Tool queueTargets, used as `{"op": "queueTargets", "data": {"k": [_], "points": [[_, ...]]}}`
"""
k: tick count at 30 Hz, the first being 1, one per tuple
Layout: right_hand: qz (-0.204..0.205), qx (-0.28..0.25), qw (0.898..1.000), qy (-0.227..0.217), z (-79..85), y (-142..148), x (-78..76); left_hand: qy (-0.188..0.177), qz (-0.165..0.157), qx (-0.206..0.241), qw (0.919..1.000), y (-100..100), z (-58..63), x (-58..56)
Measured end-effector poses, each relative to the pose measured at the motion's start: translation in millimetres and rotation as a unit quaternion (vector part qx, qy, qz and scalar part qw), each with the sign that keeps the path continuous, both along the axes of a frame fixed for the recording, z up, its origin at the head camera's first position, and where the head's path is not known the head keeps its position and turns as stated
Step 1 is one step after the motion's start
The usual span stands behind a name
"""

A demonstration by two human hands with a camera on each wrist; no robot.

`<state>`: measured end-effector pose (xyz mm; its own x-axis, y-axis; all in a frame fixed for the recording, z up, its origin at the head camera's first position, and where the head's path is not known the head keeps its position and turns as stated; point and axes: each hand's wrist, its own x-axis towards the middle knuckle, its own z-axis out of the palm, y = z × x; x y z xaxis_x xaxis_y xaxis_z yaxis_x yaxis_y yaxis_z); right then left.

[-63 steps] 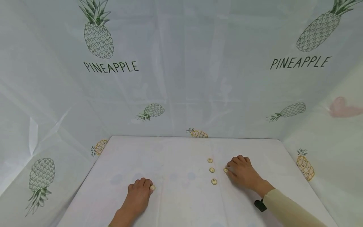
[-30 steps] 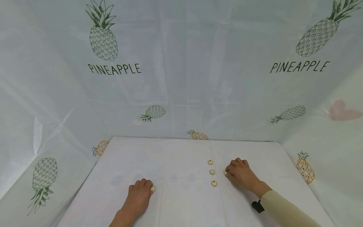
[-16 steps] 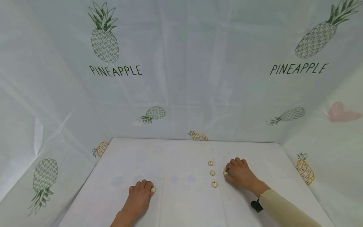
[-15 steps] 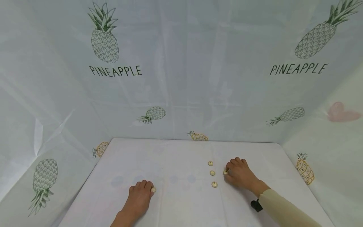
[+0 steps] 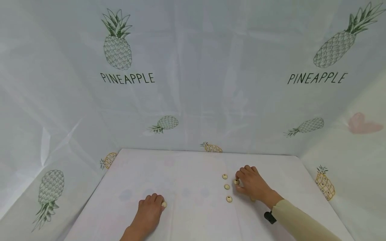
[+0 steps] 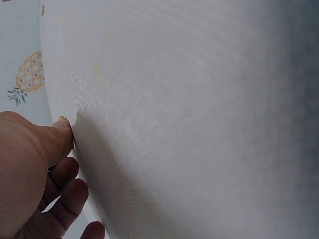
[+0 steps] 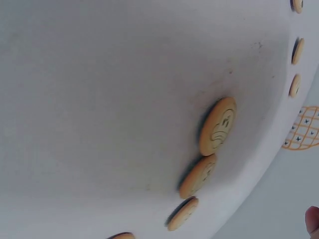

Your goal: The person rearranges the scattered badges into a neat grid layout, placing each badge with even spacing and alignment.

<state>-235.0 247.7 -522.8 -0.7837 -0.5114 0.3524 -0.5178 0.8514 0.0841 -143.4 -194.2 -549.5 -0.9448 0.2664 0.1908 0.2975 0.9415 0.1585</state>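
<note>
Pinching one disc (image 5: 164,204) as the right hand (image 5: 254,184) pinches another disc (image 5: 236,182), the left hand (image 5: 148,213) grips the rim, likely the surest hold on something seemingly light and stiff.

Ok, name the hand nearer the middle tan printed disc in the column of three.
Right: the right hand is just right of that disc; the left hand is farther off to its left.

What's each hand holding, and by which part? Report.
Left hand pinches a small pale disc; right hand, a second disc; each apparently by its edge.
</note>
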Motion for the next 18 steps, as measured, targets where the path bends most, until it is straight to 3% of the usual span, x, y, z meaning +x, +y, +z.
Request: {"op": "queueTargets", "data": {"k": [13, 18], "points": [[0.030, 0.009, 0.999, 0.014, -2.1, -16, -17.2, -0.012, 0.010, -0.008, 0.9998, 2, 1.9, 0.4], [0.032, 0.004, 0.999, 0.007, 0.6, -21, -28.2, 0.005, 0.004, -0.015, 0.9999, 0, -1.8, -1.9]]}}
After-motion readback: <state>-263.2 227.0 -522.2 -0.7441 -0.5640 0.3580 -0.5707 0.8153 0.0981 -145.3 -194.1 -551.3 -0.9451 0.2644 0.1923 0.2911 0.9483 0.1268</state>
